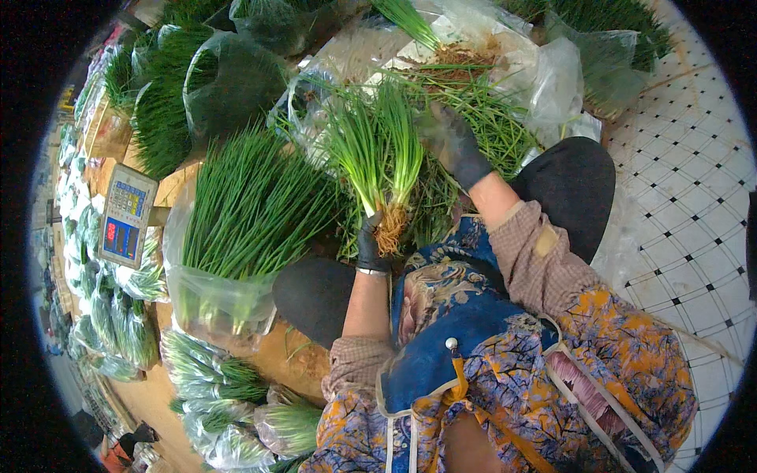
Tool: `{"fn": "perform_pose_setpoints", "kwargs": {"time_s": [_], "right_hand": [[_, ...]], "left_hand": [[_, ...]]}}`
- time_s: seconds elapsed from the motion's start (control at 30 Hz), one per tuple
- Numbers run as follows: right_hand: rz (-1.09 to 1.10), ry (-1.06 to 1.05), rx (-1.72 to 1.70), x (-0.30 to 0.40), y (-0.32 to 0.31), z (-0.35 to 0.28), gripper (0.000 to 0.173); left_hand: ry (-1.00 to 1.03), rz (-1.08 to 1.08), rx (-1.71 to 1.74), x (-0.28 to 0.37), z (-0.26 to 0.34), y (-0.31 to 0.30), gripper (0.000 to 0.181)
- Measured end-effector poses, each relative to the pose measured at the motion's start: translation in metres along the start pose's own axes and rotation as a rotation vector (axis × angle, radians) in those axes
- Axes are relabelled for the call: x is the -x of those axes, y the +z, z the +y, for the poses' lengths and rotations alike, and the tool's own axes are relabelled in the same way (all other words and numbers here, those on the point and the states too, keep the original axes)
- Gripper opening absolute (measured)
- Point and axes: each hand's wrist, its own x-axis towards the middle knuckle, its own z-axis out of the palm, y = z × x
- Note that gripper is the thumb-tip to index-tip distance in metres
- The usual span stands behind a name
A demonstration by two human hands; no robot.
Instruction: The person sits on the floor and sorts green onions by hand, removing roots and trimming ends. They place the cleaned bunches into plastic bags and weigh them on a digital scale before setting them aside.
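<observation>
My left hand [372,243], in a dark glove, is closed around the lower end of a bunch of green onions [378,159], whose leaves fan upward and whose brown roots [390,227] hang beside the fingers. To the right of the leaves, my right hand [446,142] is gloved and blurred; whether it holds anything cannot be told. Loose green leaves [497,124] lie under and beyond it. More green onions with soil on their roots [414,26] lie at the top. A plastic bag of upright green onions [236,236] stands to my left.
A digital scale display [127,216] stands at the left. Bagged bundles of green onions [219,378] lie at the lower left, others farther left. Large bags of greens [236,88] stand at the upper left, another [615,65] at the upper right. White patterned tiles [680,236] cover the right.
</observation>
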Motion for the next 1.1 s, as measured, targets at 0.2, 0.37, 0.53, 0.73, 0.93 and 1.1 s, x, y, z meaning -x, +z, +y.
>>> {"fn": "perform_pose_setpoints", "kwargs": {"time_s": [0.2, 0.37, 0.53, 0.73, 0.93, 1.1], "right_hand": [[0.048, -0.018, 1.081, -0.03, 0.001, 0.055, 0.032], [-0.155, 0.12, 1.482, -0.043, 0.014, 0.055, 0.046], [0.316, -0.068, 1.271, -0.04, 0.014, 0.051, 0.04], [0.095, -0.109, 1.403, -0.041, 0.014, 0.062, 0.037], [-0.235, 0.026, 1.483, -0.062, 0.001, 0.056, 0.037], [-0.226, 0.15, 0.614, -0.017, 0.028, 0.041, 0.023]], "left_hand": [[-0.038, 0.029, -0.142, 0.004, 0.003, 0.019, 0.043], [0.004, 0.098, -0.311, 0.006, 0.003, 0.007, 0.04], [-0.008, 0.09, -0.251, 0.011, 0.003, 0.02, 0.04], [0.042, 0.075, -0.279, 0.008, 0.0, 0.008, 0.04], [-0.011, 0.058, -0.293, 0.001, 0.0, 0.01, 0.038], [-0.057, 0.072, 0.032, -0.001, 0.0, -0.001, 0.038]]}}
